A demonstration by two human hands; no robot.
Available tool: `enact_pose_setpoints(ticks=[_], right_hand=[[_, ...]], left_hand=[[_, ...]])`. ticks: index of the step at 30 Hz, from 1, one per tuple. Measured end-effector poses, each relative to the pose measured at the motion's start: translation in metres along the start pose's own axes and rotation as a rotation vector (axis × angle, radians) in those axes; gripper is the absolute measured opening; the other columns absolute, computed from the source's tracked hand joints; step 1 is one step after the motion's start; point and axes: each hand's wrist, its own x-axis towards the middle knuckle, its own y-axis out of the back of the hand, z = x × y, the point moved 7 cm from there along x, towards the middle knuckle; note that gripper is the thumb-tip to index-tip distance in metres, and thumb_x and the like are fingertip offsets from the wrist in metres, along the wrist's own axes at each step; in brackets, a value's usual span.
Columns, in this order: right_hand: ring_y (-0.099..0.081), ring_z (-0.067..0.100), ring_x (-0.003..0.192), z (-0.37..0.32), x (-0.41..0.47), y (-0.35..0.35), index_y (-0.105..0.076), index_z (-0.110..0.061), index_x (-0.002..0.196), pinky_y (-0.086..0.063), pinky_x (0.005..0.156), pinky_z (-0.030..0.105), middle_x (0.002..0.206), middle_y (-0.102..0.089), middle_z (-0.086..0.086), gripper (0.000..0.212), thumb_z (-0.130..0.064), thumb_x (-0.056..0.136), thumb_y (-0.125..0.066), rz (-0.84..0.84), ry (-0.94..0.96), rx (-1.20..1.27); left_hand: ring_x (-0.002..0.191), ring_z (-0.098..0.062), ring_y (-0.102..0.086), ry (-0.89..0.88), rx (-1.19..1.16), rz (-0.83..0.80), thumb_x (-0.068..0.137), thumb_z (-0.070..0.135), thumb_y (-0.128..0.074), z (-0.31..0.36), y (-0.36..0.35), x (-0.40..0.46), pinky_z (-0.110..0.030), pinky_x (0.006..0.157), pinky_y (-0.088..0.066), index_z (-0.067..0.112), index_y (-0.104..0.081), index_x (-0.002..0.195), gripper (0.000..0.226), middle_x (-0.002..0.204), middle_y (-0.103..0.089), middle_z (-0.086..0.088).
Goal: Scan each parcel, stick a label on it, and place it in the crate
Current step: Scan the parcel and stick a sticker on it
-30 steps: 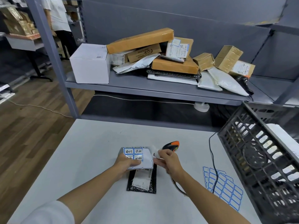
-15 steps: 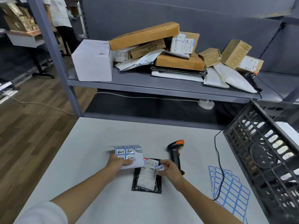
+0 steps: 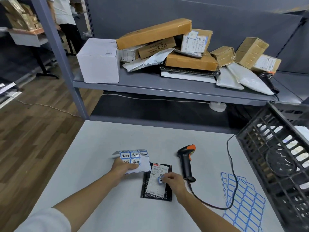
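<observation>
A small black parcel with a white shipping slip lies flat on the grey table. My right hand pinches a small blue-edged label and holds it against the slip. To the left, my left hand grips a sheet of blue-edged labels, its near corner over the parcel's top left. The black and orange scanner lies on the table right of the parcel, untouched. A black slatted crate stands at the right, with something white inside.
An empty blue label backing sheet lies by the crate, with the scanner cable looping over it. The grey shelf behind holds several boxes and mailers and a second scanner. A person stands far left.
My right hand peeled a label off the sheet and carried it down onto the parcel's slip. My left hand drew the label sheet to the left, uncovering the parcel and the scanner.
</observation>
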Motion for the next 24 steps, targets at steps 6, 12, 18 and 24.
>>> enact_pose_setpoints(ticks=[6,12,18,24], right_hand=[[-0.056,0.022,0.066,0.008,-0.009,-0.009,-0.063,-0.009,0.076,-0.049,0.067,0.032,0.08,-0.066,0.013,0.012,0.002,0.078,-0.07,0.003,-0.064,-0.019],[-0.051,0.015,0.06,0.003,-0.012,-0.006,-0.061,-0.012,0.076,-0.04,0.054,0.018,0.074,-0.062,0.007,0.013,-0.002,0.08,-0.069,0.028,-0.024,-0.179],[-0.049,0.014,0.057,0.015,-0.014,0.006,-0.063,-0.009,0.081,-0.038,0.05,0.019,0.074,-0.061,0.007,0.01,-0.003,0.08,-0.071,0.023,-0.047,-0.211],[-0.043,0.01,0.053,0.014,-0.011,0.002,-0.053,-0.014,0.077,-0.033,0.044,0.014,0.068,-0.053,-0.001,0.019,-0.001,0.081,-0.068,0.008,0.029,-0.38]], left_hand=[[0.091,-0.024,-0.064,-0.026,-0.012,0.039,0.068,-0.009,-0.077,0.004,0.006,0.001,-0.04,0.094,-0.05,0.017,-0.06,0.088,0.038,0.098,-0.069,-0.009],[0.097,-0.027,-0.065,-0.004,-0.013,-0.009,0.071,-0.007,-0.076,0.001,0.003,0.002,-0.041,0.098,-0.049,0.011,-0.066,0.099,0.035,0.103,-0.07,-0.011],[0.09,-0.024,-0.065,0.002,-0.022,0.0,0.07,-0.008,-0.076,0.001,-0.001,0.005,-0.036,0.092,-0.05,0.015,-0.066,0.091,0.033,0.098,-0.071,-0.009],[0.094,-0.026,-0.066,0.0,-0.007,-0.011,0.069,-0.01,-0.076,-0.001,-0.006,0.004,-0.038,0.093,-0.05,0.012,-0.067,0.098,0.037,0.101,-0.071,-0.009]])
